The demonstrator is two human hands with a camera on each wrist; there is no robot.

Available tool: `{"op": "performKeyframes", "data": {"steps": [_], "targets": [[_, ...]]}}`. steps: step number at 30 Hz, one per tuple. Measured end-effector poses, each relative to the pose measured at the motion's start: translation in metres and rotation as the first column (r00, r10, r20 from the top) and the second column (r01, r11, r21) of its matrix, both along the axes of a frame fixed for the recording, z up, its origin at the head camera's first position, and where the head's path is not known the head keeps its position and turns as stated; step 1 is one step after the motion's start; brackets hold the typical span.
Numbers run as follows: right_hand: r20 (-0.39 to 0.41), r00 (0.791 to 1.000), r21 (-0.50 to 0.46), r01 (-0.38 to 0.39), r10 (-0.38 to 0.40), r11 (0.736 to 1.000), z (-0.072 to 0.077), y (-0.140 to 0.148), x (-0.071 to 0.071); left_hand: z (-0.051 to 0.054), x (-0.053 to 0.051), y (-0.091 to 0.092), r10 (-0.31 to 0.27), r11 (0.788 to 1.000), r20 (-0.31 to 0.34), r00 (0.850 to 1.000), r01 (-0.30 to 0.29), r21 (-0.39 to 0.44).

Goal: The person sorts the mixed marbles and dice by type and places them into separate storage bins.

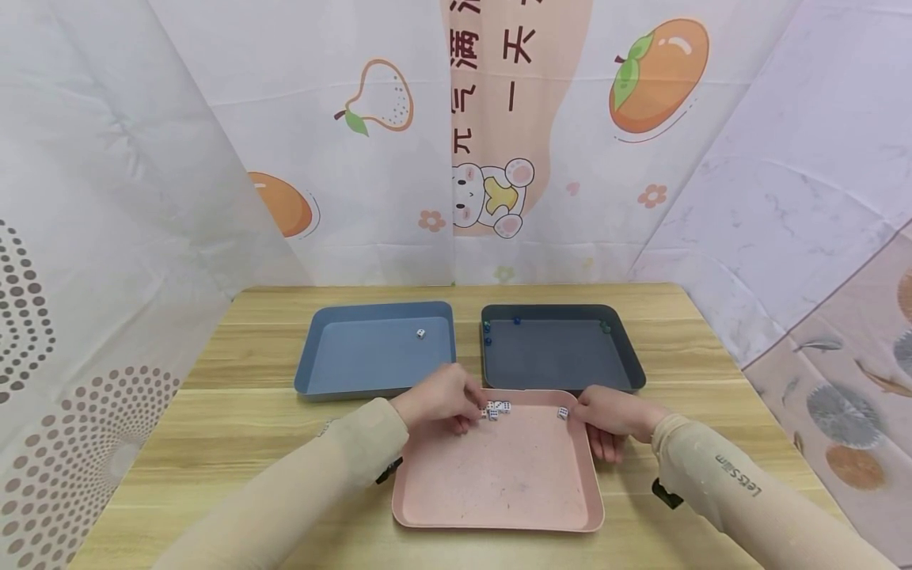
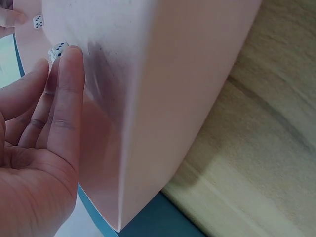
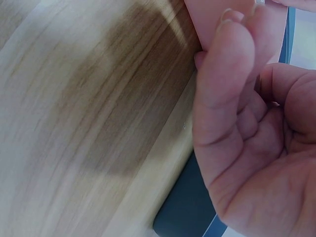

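In the head view, my left hand (image 1: 445,400) reaches over the back left of the pink tray (image 1: 499,483), its fingertips beside several white dice (image 1: 494,414). The left wrist view has its fingers fairly straight, with a die (image 2: 59,51) at the fingertips of the hand (image 2: 47,113); the thumb tip stands apart from it. My right hand (image 1: 613,416) is at the tray's back right corner, fingertips close to a single white die (image 1: 563,412), other fingers hanging outside the rim. Loosely bent fingers of this hand (image 3: 247,113) show in the right wrist view.
Behind the pink tray stand a blue tray (image 1: 370,356) with one white die (image 1: 420,333) and a dark tray (image 1: 563,364) with several small blue and green dice (image 1: 517,321). Wooden table (image 1: 235,380) surrounds them; a printed curtain (image 1: 385,198) hangs behind.
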State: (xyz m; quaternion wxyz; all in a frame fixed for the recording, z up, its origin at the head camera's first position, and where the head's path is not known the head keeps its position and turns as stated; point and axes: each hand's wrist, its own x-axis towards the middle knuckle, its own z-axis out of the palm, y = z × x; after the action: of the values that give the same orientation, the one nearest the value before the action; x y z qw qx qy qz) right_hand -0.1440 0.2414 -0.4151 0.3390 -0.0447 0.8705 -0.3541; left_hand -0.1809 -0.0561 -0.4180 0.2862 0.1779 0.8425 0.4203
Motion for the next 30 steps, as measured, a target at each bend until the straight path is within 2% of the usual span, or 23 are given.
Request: {"op": "performKeyframes", "data": {"steps": [9,18,30], "targets": [[0.001,1.000,0.001,0.004,-0.004,1.000,0.0004,-0.0003,0.0005,-0.0059,-0.0004,0.0010,-0.013,0.999,-0.046,0.999,0.011,-0.035],[-0.002,1.000,-0.001,0.007,-0.007,1.000,0.0012,-0.0005,0.0012,-0.0079,0.0010,0.0019,-0.032,0.998,-0.053,0.998,0.029,-0.052],[-0.003,1.000,-0.013,0.001,-0.001,1.000,0.0005,0.0001,0.0013,-0.0089,0.0033,0.0011,-0.002,0.999,-0.037,0.999,0.000,-0.050]]}}
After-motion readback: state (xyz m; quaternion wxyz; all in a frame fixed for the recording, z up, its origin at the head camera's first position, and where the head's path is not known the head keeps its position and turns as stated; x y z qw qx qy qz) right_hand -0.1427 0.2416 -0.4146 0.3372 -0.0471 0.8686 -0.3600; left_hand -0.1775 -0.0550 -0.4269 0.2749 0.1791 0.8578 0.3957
